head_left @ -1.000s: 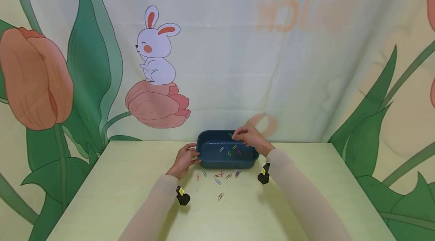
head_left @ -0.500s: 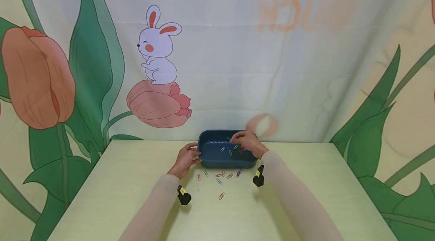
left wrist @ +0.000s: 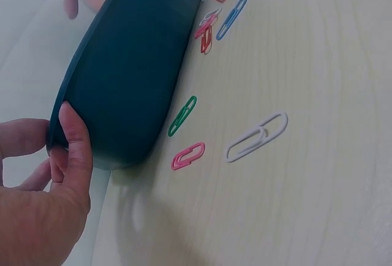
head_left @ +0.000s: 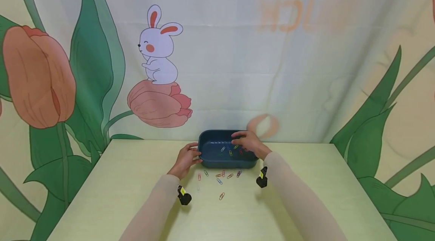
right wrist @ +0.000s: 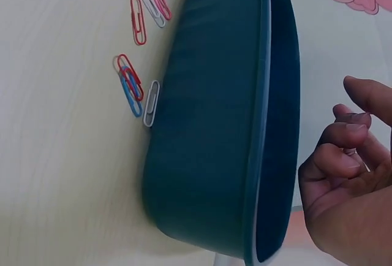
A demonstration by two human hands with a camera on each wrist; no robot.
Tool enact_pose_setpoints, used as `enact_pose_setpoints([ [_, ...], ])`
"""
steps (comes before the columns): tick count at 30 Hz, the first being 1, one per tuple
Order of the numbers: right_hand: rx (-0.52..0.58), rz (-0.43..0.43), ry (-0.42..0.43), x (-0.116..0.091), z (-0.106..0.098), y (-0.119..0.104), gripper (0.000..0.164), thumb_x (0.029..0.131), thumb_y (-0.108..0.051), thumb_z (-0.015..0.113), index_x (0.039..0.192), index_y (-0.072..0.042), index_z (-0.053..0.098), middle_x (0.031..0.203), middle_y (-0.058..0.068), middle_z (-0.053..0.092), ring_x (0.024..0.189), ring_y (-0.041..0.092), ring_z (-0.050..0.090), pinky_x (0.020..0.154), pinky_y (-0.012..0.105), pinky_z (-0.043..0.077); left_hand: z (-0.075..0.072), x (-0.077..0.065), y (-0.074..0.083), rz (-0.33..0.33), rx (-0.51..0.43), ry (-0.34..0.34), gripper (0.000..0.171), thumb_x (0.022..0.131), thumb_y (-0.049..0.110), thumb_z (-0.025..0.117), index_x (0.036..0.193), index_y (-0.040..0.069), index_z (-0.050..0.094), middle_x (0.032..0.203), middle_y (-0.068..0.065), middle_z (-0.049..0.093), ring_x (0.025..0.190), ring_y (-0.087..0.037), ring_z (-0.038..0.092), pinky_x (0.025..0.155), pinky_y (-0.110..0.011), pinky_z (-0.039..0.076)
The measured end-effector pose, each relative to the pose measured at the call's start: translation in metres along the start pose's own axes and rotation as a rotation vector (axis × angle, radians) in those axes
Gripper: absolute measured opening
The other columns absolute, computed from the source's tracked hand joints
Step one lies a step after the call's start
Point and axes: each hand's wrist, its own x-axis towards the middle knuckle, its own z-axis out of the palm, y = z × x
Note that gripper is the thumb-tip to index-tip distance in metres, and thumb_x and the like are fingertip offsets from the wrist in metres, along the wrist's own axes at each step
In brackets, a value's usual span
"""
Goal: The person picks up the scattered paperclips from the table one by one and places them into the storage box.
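Observation:
A dark blue-green plastic bin (head_left: pixel 217 163) stands at the table's far side. My left hand (head_left: pixel 184 160) grips its left end; in the left wrist view the thumb (left wrist: pixel 75 140) lies along the outer wall by the rim. Above the bin's right part hovers my right hand (head_left: pixel 249 143), its fingers loosely bent and nothing visible between them. Inside the bin lie several paper clips, among them a yellow clip (head_left: pixel 230 153), a white clip (head_left: pixel 222 149) and a dark green clip (head_left: pixel 219 154). The right hand may hide others.
In front of the bin several more paper clips lie on the table (head_left: pixel 136 195), including a green clip (left wrist: pixel 182 116), a pink clip (left wrist: pixel 188 155) and a large white clip (left wrist: pixel 256 137). Behind the table hangs a printed curtain (head_left: pixel 221 63).
My right hand has let go of a green paper clip, which now shows lower in the bin, and its fingers have spread a little. The left hand keeps its hold on the bin.

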Motion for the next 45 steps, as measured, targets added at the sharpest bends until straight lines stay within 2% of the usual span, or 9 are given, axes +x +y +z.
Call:
enact_pose_setpoints([
  [4, -0.025, -0.009, -0.006, -0.008, -0.002, -0.001, 0.046, 0.092, -0.025, 0.068, 0.136, -0.014, 0.059, 0.068, -0.001, 0.054, 0.051, 0.014, 0.032, 0.055, 0.034, 0.033, 0.0, 0.0, -0.001, 0.005, -0.003, 0.001, 0.05, 0.096, 0.0, 0.05, 0.145, 0.0, 0.041, 0.123, -0.021, 0.047, 0.096, -0.027, 0.059, 0.075, -0.026, 0.057],
  [10, -0.041, -0.041, -0.013, -0.017, -0.006, -0.001, 0.043, 0.091, -0.025, 0.07, 0.133, -0.015, 0.062, 0.077, 0.001, 0.06, 0.052, 0.015, 0.036, 0.051, 0.029, 0.034, 0.0, 0.001, 0.0, -0.006, 0.002, -0.007, 0.051, 0.097, 0.0, 0.049, 0.147, 0.001, 0.038, 0.123, -0.021, 0.047, 0.096, -0.027, 0.059, 0.078, -0.03, 0.058],
  [13, -0.049, -0.055, -0.017, -0.02, -0.008, -0.001, 0.038, 0.091, -0.024, 0.07, 0.128, -0.019, 0.065, 0.076, 0.003, 0.06, 0.052, 0.015, 0.036, 0.05, 0.028, 0.034, 0.0, 0.002, 0.0, -0.01, 0.002, -0.006, 0.052, 0.097, 0.001, 0.049, 0.148, 0.001, 0.037, 0.122, -0.019, 0.047, 0.097, -0.027, 0.058, 0.08, -0.032, 0.058],
  [20, -0.073, -0.092, -0.033, -0.034, -0.011, -0.001, 0.033, 0.089, -0.026, 0.072, 0.122, -0.026, 0.067, 0.062, -0.001, 0.049, 0.049, 0.016, 0.032, 0.05, 0.03, 0.035, 0.001, 0.001, 0.001, -0.001, 0.004, 0.015, 0.05, 0.096, -0.001, 0.049, 0.145, 0.0, 0.04, 0.122, -0.021, 0.046, 0.094, -0.026, 0.057, 0.072, -0.025, 0.057],
  [25, -0.063, -0.111, -0.06, -0.044, -0.013, -0.001, 0.033, 0.09, -0.026, 0.071, 0.123, -0.026, 0.066, 0.065, 0.001, 0.054, 0.049, 0.017, 0.033, 0.051, 0.033, 0.034, 0.001, 0.002, -0.001, 0.005, 0.005, 0.015, 0.05, 0.096, -0.001, 0.05, 0.145, 0.001, 0.042, 0.125, -0.021, 0.045, 0.095, -0.024, 0.057, 0.072, -0.025, 0.057],
  [29, -0.064, -0.117, -0.063, -0.053, -0.013, 0.0, 0.031, 0.09, -0.029, 0.071, 0.121, -0.028, 0.068, 0.065, 0.001, 0.053, 0.05, 0.018, 0.033, 0.05, 0.034, 0.033, 0.0, 0.003, -0.002, 0.004, 0.004, 0.012, 0.051, 0.095, -0.001, 0.051, 0.145, 0.002, 0.041, 0.127, -0.021, 0.044, 0.095, -0.024, 0.057, 0.073, -0.026, 0.057],
  [36, -0.087, -0.151, -0.042, -0.067, -0.011, 0.006, 0.03, 0.088, -0.033, 0.073, 0.118, -0.029, 0.07, 0.065, 0.004, 0.051, 0.052, 0.019, 0.035, 0.053, 0.035, 0.034, -0.003, 0.005, 0.0, 0.009, 0.01, 0.005, 0.05, 0.096, -0.001, 0.049, 0.145, 0.002, 0.041, 0.128, -0.022, 0.043, 0.1, -0.026, 0.056, 0.084, -0.035, 0.058],
  [40, -0.072, -0.198, -0.018, -0.077, -0.01, 0.009, 0.028, 0.09, -0.031, 0.071, 0.118, -0.029, 0.07, 0.065, 0.003, 0.051, 0.053, 0.018, 0.034, 0.052, 0.032, 0.034, -0.005, 0.006, 0.002, 0.017, 0.005, 0.013, 0.049, 0.096, -0.001, 0.049, 0.145, 0.002, 0.041, 0.13, -0.023, 0.043, 0.101, -0.028, 0.056, 0.08, -0.032, 0.058],
  [45, -0.049, -0.199, -0.032, -0.089, -0.006, 0.02, 0.032, 0.088, -0.035, 0.073, 0.118, -0.027, 0.07, 0.066, 0.001, 0.05, 0.055, 0.017, 0.035, 0.052, 0.031, 0.036, -0.003, 0.004, 0.003, -0.005, 0.006, 0.009, 0.051, 0.095, -0.002, 0.05, 0.145, 0.001, 0.041, 0.129, -0.022, 0.043, 0.098, -0.025, 0.055, 0.08, -0.031, 0.058],
])
